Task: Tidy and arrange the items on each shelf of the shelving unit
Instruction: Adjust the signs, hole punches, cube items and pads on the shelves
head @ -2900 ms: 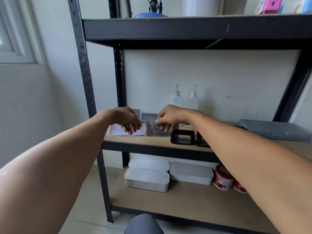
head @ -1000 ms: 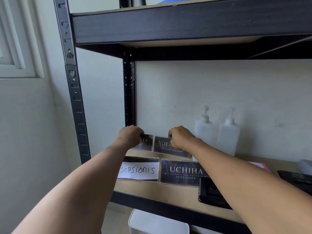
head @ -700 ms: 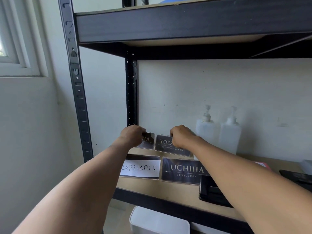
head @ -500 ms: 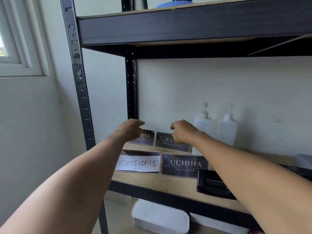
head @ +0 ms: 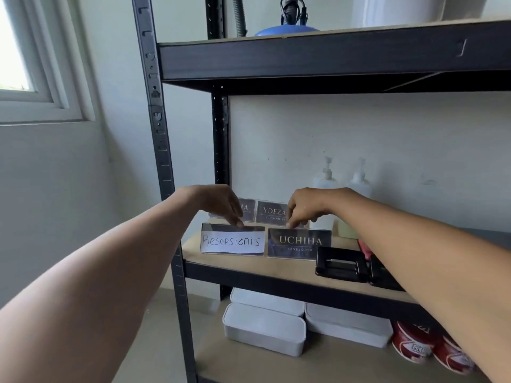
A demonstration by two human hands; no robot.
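Now that both hands have left the back pair of nameplates, the left hand (head: 221, 205) fingertips touch the Resepsionis sign (head: 232, 241) and the right hand (head: 307, 207) loosely reaches the UCHIHA sign (head: 299, 243), so the front row on the middle shelf (head: 249, 265) seems next

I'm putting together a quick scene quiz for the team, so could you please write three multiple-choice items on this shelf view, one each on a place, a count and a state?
1. Where does the handwritten Resepsionis sign stand?
A. Front row, beside the UCHIHA sign
B. On the bottom shelf
C. Behind the pump bottles

2. How many name signs show on the middle shelf?
A. Two
B. Four
C. Six

3. What is the left hand doing?
A. Gripping a bottle
B. Fingertips touching the Resepsionis sign's top edge
C. Resting on the floor

Answers: 1 A, the two stand side by side; 2 B, two in front, two behind; 3 B, its fingers reach down to that edge.
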